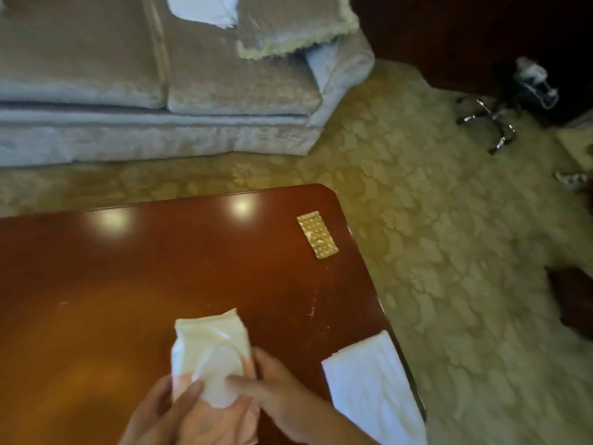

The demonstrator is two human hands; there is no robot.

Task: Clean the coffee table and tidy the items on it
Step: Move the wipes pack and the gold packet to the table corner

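Note:
A glossy reddish-brown coffee table [134,277] fills the lower left. Over its near middle, both hands hold a soft white wipes packet [211,348]. My left hand [167,412] grips its lower end from below. My right hand [276,390] pinches its right side, fingers on the packet's flap. A folded white cloth [372,387] lies flat at the table's right edge, close to my right hand. A gold blister pack [317,234] lies near the far right corner of the table.
A pale grey sofa [154,91] with a fringed cushion [288,24] stands beyond the table. Patterned beige carpet [449,236] spreads to the right. A chrome chair base [494,123] and dark furniture sit at the upper right.

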